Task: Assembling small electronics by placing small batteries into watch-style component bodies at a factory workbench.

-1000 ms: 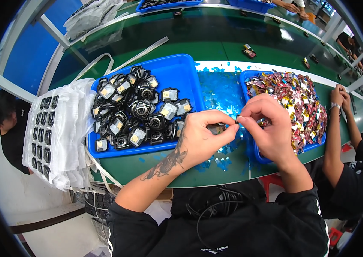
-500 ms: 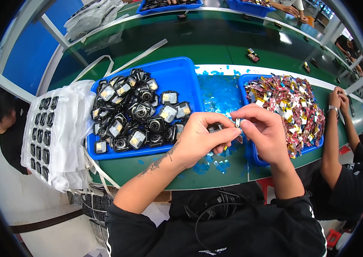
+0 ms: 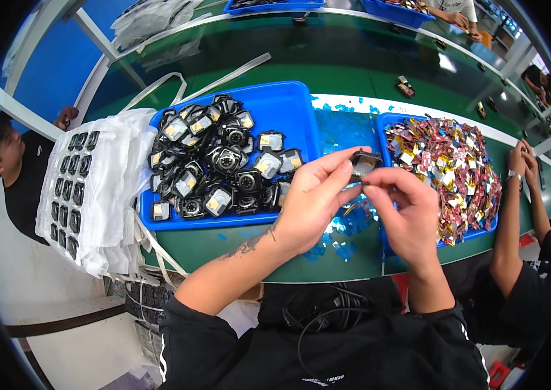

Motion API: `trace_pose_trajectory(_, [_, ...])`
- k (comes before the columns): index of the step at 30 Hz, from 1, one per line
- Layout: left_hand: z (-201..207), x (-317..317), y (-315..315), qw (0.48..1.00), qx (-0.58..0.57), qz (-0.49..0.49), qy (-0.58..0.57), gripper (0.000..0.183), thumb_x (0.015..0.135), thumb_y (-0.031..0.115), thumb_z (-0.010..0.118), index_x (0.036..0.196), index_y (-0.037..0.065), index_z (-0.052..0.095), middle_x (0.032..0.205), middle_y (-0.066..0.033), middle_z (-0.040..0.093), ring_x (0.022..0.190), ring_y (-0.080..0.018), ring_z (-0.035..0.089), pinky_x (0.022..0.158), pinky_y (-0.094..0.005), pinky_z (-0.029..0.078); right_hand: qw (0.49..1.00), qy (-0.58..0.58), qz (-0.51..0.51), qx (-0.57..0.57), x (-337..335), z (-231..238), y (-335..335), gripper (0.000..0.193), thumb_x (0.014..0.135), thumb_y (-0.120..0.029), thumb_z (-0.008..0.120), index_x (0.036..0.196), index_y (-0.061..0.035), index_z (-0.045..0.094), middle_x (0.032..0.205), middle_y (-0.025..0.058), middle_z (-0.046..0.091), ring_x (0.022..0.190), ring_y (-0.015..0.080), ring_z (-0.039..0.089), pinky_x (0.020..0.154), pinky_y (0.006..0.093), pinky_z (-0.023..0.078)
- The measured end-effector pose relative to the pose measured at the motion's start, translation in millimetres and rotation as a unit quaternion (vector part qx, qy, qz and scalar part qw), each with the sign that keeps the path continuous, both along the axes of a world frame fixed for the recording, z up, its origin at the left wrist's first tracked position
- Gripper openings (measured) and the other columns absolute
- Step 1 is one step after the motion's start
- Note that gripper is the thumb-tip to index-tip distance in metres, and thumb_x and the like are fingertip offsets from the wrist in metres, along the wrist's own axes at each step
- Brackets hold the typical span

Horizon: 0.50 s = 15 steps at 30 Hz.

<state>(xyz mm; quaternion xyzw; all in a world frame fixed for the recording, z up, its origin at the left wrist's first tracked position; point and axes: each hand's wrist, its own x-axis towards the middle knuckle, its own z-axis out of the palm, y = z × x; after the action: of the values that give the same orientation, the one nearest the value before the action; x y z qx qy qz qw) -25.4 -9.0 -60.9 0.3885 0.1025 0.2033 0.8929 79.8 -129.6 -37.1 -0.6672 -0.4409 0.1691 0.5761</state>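
In front of me my left hand grips a black smartwatch case between thumb and fingers, tilted so its dark hollow face shows. Right against the lower side of the case, my right hand has thumb and forefinger pinched together. Whatever lies between those fingertips is too small and covered to make out. To the left, a blue tray carries a heap of similar watch cases, some back up with round sensors showing. On the right, a second blue tray is piled with small red, yellow and silver parts.
Blue film scraps litter the green bench between the trays. White padded sheets holding watch cases stack at the left. Loose parts lie on the green surface beyond. A person is at the left; another's forearms reach in at the right.
The watch case has come up and tilted into sight above my fingers. A small pale piece that showed between my fingertips is out of sight. The whole view has shifted slightly.
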Motion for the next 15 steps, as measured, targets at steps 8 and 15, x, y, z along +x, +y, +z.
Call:
trace_pose_trajectory(8, [2,-2,-3,0.991,0.127,0.047,0.019,0.033,0.097,0.005,0.053,0.128,-0.006,0.054,0.117,-0.0111,0.064,0.103,-0.0132,0.061,0.09,-0.0267,0.052,0.994,-0.076,-0.071,0.034,4,6,10,0.009,0.081,0.002,0.07,0.089,0.0001,0.069,0.068,-0.0012,0.062,0.054,0.0016,0.044,0.047,0.0197,0.034])
trace_pose_trajectory(15, [0,-3,-3,0.987,0.155,0.039,-0.005,0.039,0.095,0.001,0.056,0.133,-0.008,0.05,0.121,-0.013,0.062,0.109,-0.015,0.06,0.094,-0.0275,0.05,0.991,-0.093,-0.086,0.034,2,11,2,0.01,0.078,0.003,0.072,0.086,-0.0009,0.069,0.069,0.0004,0.063,0.053,0.0033,0.044,0.047,0.0203,0.034])
